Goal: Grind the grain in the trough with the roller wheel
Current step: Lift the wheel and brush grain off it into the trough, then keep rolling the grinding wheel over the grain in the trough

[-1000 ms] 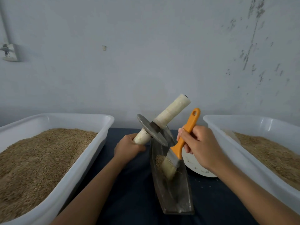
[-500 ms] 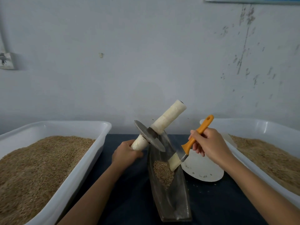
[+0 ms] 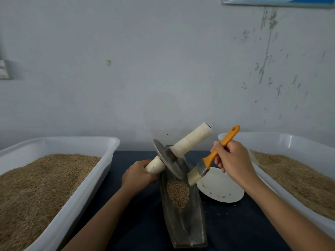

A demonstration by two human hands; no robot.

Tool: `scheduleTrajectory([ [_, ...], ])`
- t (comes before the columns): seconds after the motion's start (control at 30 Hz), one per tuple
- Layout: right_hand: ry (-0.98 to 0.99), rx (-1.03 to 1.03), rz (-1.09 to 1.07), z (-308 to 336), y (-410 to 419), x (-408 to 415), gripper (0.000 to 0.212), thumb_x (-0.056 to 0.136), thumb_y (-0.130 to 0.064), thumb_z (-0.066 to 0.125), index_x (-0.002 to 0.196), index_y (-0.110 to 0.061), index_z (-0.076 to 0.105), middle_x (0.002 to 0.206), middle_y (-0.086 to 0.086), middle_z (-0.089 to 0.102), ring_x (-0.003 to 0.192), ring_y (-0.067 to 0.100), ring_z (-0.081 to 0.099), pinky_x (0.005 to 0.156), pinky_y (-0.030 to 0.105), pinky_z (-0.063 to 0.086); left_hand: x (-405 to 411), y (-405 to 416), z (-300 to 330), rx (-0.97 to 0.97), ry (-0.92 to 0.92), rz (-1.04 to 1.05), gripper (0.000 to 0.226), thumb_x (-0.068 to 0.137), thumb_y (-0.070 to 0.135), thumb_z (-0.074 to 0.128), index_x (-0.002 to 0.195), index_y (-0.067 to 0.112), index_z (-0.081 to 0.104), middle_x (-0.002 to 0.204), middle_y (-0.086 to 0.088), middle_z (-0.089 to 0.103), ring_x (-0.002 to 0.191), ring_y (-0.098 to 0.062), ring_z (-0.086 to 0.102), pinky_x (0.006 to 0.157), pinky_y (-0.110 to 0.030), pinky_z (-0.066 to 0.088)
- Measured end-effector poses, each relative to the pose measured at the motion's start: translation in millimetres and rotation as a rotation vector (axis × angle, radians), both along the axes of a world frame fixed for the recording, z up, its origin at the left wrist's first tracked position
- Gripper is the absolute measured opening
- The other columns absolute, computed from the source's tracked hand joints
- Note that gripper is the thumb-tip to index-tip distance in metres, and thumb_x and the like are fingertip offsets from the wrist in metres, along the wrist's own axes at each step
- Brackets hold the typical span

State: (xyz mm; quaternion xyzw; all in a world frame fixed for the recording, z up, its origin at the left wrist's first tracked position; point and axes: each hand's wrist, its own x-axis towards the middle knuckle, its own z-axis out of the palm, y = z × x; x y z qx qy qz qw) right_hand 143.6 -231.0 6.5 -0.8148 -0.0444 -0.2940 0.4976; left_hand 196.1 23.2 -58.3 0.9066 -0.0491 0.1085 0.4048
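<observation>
A narrow metal trough (image 3: 195,225) lies lengthwise on the dark cloth, with a small heap of grain (image 3: 178,193) in its middle. The roller wheel (image 3: 166,159), a metal disc on a white-wrapped axle, is tilted over the trough's far end. My left hand (image 3: 137,175) grips the axle's lower left end; the other end points up to the right. My right hand (image 3: 233,160) holds an orange-handled brush (image 3: 210,158), its pale bristles just over the trough's right rim, beside the disc.
A large white tub (image 3: 81,192) full of grain stands on the left, and a second tub (image 3: 282,142) of grain on the right. A white paper plate (image 3: 220,186) with a few crumbs lies between the trough and the right tub. A wall is close behind.
The brush has lifted out of the trough and swung to the right rim, leaving the grain gathered in a heap. The roller stays held tilted over the far end.
</observation>
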Motion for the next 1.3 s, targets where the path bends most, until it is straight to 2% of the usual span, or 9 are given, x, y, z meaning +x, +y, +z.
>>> scheduleTrajectory([
  [0.13, -0.276, -0.048, -0.103, 1.9, -7.5, -2.0, 0.039, 0.099, -0.022, 0.051, 0.063, -0.008, 0.055, 0.046, -0.003, 0.044, 0.04, 0.011, 0.04, 0.044, 0.024, 0.032, -2.8, -1.0, 2.0, 0.016, -0.001, -0.005, 0.036, 0.064, 0.022, 0.074, 0.083, 0.048, 0.058, 0.078, 0.017, 0.064, 0.08, -0.009, 0.06, 0.072, -0.03, 0.046],
  [0.3, -0.329, -0.497, -0.056, -10.7, -0.7, -12.9, 0.042, 0.1, -0.031, 0.042, 0.061, -0.015, 0.044, 0.048, -0.008, 0.037, 0.047, 0.013, 0.045, 0.046, 0.019, 0.034, -5.2, -1.6, 2.7, 0.004, -0.013, 0.003, 0.036, 0.066, 0.022, 0.073, 0.09, 0.045, 0.059, 0.08, 0.016, 0.064, 0.082, -0.01, 0.06, 0.069, -0.028, 0.043],
  [0.47, -0.229, -1.152, 0.003, -37.9, -14.4, -26.7, 0.007, 0.096, -0.023, 0.055, 0.098, -0.019, 0.06, 0.089, -0.002, 0.06, 0.08, 0.016, 0.055, 0.067, 0.03, 0.047, -5.6, -1.1, 4.7, -0.011, -0.016, 0.037, 0.036, 0.067, 0.024, 0.074, 0.095, 0.042, 0.061, 0.083, 0.014, 0.065, 0.082, -0.012, 0.06, 0.07, -0.028, 0.042],
  [0.6, 0.044, -1.392, 0.224, -51.8, -31.7, -35.3, 0.039, 0.094, -0.016, 0.05, 0.131, -0.026, 0.047, 0.135, -0.007, 0.045, 0.122, 0.014, 0.041, 0.095, 0.029, 0.037, -6.6, -2.5, 5.8, -0.005, -0.009, 0.068, 0.035, 0.067, 0.026, 0.074, 0.096, 0.041, 0.063, 0.084, 0.011, 0.067, 0.084, -0.016, 0.062, 0.077, -0.034, 0.048],
  [0.73, 0.087, -1.343, 0.182, -47.4, -33.5, -38.2, 0.051, 0.088, -0.012, 0.053, 0.134, -0.029, 0.038, 0.136, -0.009, 0.042, 0.12, 0.012, 0.038, 0.094, 0.028, 0.035, -7.4, -5.6, 3.8, 0.038, -0.025, 0.07, 0.033, 0.068, 0.028, 0.072, 0.098, 0.037, 0.065, 0.083, 0.012, 0.066, 0.084, -0.014, 0.06, 0.072, -0.031, 0.046],
  [0.87, -0.266, -1.173, -0.047, -23.5, -12.4, -29.9, 0.06, 0.063, 0.002, 0.057, 0.12, -0.015, 0.052, 0.114, 0.004, 0.056, 0.1, 0.023, 0.054, 0.082, 0.033, 0.047, -8.0, -4.3, 6.0, 0.06, -0.015, 0.035, 0.032, 0.069, 0.025, 0.072, 0.097, 0.037, 0.064, 0.084, 0.011, 0.066, 0.084, -0.013, 0.06, 0.075, -0.033, 0.049],
  [1.03, -0.424, -1.19, -0.285, 3.6, 17.2, -2.6, 0.077, 0.056, 0.008, 0.069, 0.128, -0.012, 0.05, 0.127, 0.019, 0.051, 0.119, 0.037, 0.047, 0.1, 0.053, 0.036, -11.2, 0.2, 25.5, 0.13, -0.113, 0.082, 0.024, 0.069, 0.031, 0.071, 0.087, 0.041, 0.059, 0.078, 0.016, 0.063, 0.078, -0.009, 0.059, 0.067, -0.029, 0.046],
  [1.2, -0.445, -1.221, -0.257, 20.5, 38.1, 11.3, 0.063, 0.061, 0.007, 0.063, 0.121, -0.012, 0.055, 0.122, 0.013, 0.054, 0.119, 0.032, 0.05, 0.11, 0.052, 0.027, -18.1, 3.3, 52.4, 0.378, -0.273, 0.116, 0.012, 0.07, 0.035, 0.067, 0.079, 0.036, 0.059, 0.062, 0.016, 0.052, 0.065, -0.009, 0.052, 0.052, -0.022, 0.033],
  [1.3, -0.267, -1.29, -0.166, 24.6, 39.8, 16.9, 0.035, 0.079, -0.006, 0.061, 0.111, -0.019, 0.053, 0.107, 0.001, 0.06, 0.101, 0.025, 0.056, 0.084, 0.033, 0.032, -23.9, -5.6, 56.5, 0.445, -0.282, 0.05, 0.009, 0.071, 0.035, 0.064, 0.076, 0.035, 0.056, 0.066, 0.012, 0.056, 0.069, -0.013, 0.057, 0.054, -0.024, 0.034],
])
